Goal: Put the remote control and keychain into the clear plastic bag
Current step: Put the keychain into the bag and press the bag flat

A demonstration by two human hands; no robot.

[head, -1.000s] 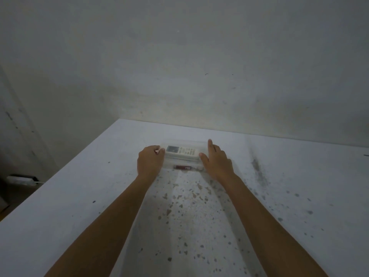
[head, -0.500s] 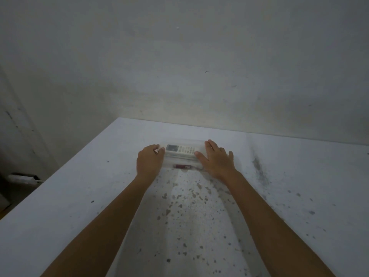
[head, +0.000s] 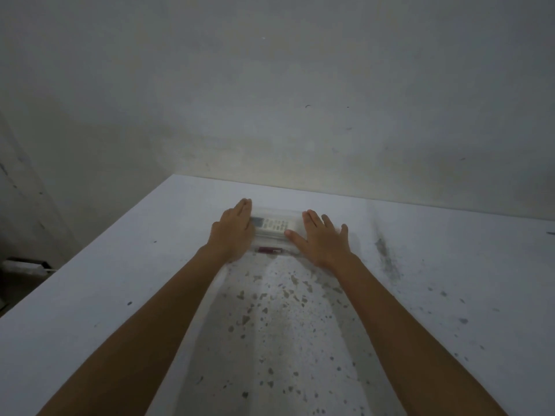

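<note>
A clear plastic bag (head: 274, 212) lies flat on the table far in front of me. Inside it I see a white remote control (head: 274, 225) with a small grey screen at its left end. A dark red keychain (head: 269, 250) lies just in front of the remote, under the same plastic. My left hand (head: 232, 232) rests flat on the bag's left end, fingers stretched forward. My right hand (head: 319, 238) lies flat on the bag's right end, fingers spread, its thumb touching the remote's right end. Neither hand grips anything.
The white table (head: 120, 289) is speckled with dark spots down the middle and has a dark smear (head: 387, 259) to the right of my right hand. A bare wall stands behind. A white and black device (head: 24, 265) sits low beyond the table's left edge.
My left hand has opened from a curled fist to flat fingers over the bag's left end. My right hand has spread flat and slid slightly right.
</note>
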